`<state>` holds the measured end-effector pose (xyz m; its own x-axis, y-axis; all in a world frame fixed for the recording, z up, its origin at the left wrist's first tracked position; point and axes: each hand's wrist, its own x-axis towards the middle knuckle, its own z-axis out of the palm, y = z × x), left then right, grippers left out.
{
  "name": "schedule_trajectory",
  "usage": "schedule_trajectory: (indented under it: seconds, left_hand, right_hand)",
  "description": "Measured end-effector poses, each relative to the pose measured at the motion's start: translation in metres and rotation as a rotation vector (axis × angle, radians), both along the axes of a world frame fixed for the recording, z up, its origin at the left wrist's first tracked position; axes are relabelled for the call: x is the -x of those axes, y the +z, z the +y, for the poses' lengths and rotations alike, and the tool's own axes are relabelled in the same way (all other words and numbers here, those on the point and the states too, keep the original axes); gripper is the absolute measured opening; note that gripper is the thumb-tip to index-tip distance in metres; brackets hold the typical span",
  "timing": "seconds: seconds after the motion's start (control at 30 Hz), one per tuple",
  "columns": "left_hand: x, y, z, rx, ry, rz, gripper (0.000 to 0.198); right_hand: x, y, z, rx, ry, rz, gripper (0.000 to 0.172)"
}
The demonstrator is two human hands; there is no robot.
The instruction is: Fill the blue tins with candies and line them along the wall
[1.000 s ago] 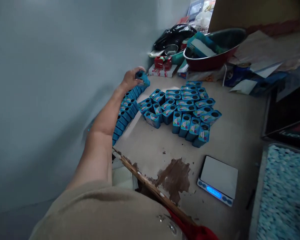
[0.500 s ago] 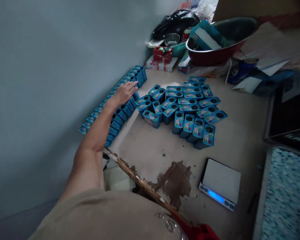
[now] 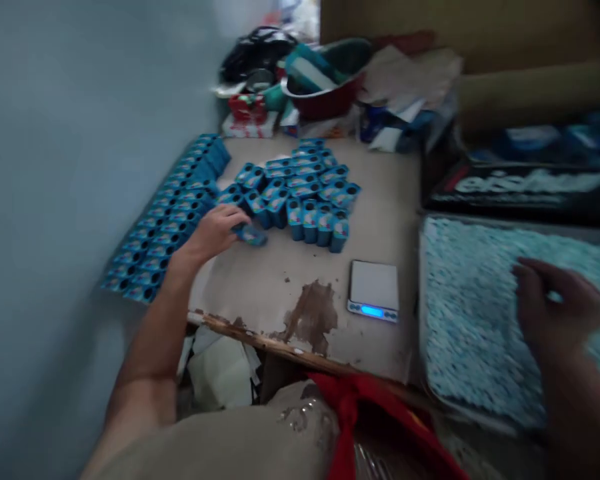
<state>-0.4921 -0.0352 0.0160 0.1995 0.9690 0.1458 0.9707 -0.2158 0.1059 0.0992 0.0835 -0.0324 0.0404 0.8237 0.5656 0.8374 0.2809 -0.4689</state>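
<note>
My left hand [image 3: 217, 232] is closed on the near end of a small blue plastic container [image 3: 251, 234], blurred and low over the table. Right behind it stands a loose cluster of like blue containers [image 3: 305, 181], each with a round dark hole in its top. Left of my forearm, more blue containers [image 3: 167, 215] form tight rows along the wall. On the right, my right hand [image 3: 555, 300] is over a tray [image 3: 423, 320] of pale blue granules [image 3: 473, 313]. Its thumb and fingers come together in a pinch, blurred; whatever they hold is hidden.
A digital scale [image 3: 373, 288] with a lit display sits mid-table, beside a peeled brown patch [image 3: 313, 313]. At the back stand a red basin [image 3: 325, 103], a red tape dispenser [image 3: 247, 110] and a black bag [image 3: 255, 53]. A black printed box [image 3: 525, 187] lies behind the tray.
My left hand has come from above the wall rows toward the front of the cluster and grasped a container. My right hand has entered over the granules. The view has swung right.
</note>
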Motion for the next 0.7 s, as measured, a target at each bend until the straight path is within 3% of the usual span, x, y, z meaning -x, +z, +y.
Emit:
schedule_trajectory:
  seconds: [0.1,0.2,0.37,0.47,0.57,0.7]
  left_hand:
    - [-0.024,0.016,-0.006,-0.093,-0.202,-0.040,0.044]
    - [-0.082,0.029,0.007,-0.104,-0.460,-0.045,0.048]
    - [-0.206,0.038,0.070,0.168,-0.761,0.049,0.036]
    - [-0.256,0.034,0.107,0.328,-0.925,-0.008,0.035]
    - [-0.284,0.028,0.130,0.486,-1.037,-0.017,0.037]
    - [-0.293,0.029,0.143,0.534,-1.047,-0.071,0.038]
  right_hand:
    - [-0.019,-0.018,0.001,0.021,0.061,0.065,0.033]
    - [-0.024,-0.023,0.002,0.106,0.165,0.010,0.034]
    - [-0.026,-0.022,-0.004,0.194,0.238,-0.097,0.038]
    - [-0.033,-0.026,0.002,0.258,0.290,-0.235,0.034]
    - [-0.041,-0.031,0.010,0.311,0.328,-0.339,0.030]
    - [-0.039,-0.035,0.012,0.342,0.374,-0.341,0.027]
